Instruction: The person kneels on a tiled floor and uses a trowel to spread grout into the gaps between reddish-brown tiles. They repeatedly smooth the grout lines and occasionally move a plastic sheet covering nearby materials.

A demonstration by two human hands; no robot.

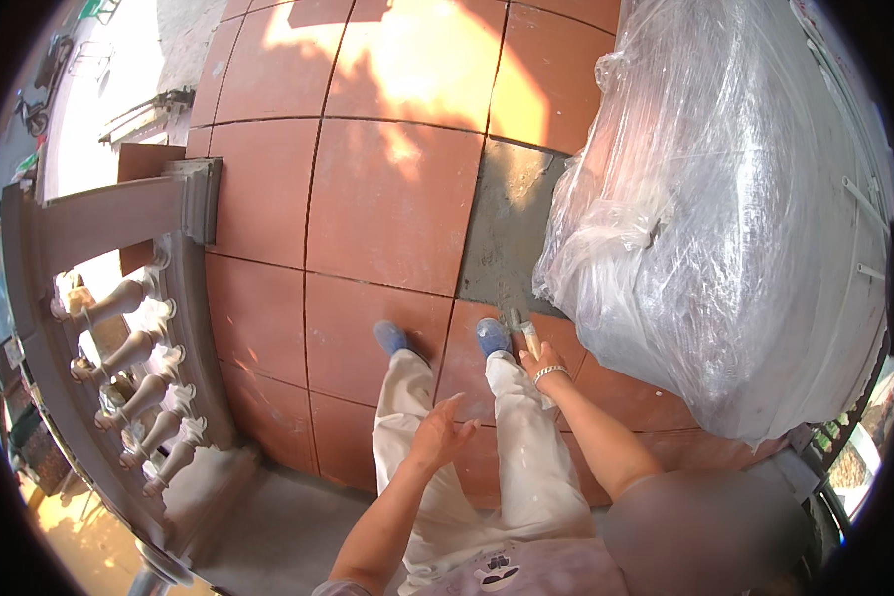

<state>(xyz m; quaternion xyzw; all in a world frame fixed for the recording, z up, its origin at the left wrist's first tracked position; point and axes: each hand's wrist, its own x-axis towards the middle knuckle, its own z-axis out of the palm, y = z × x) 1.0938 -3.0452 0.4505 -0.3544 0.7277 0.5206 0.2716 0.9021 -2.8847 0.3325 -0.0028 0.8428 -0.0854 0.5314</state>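
My right hand [540,360] reaches down past my right foot and grips the pale wooden handle of a trowel [523,328], whose metal end touches the grey mortar patch [510,223] where a floor tile is absent. A bracelet sits on that wrist. My left hand [439,433] hovers above my left thigh with fingers spread, holding nothing. My legs in white trousers and blue shoes [391,337] stand on the red floor tiles [387,199].
A large bundle wrapped in clear plastic [710,209] fills the right side, right next to the mortar patch. A brown railing with turned balusters [139,348] runs along the left edge. Beyond it lies a street far below.
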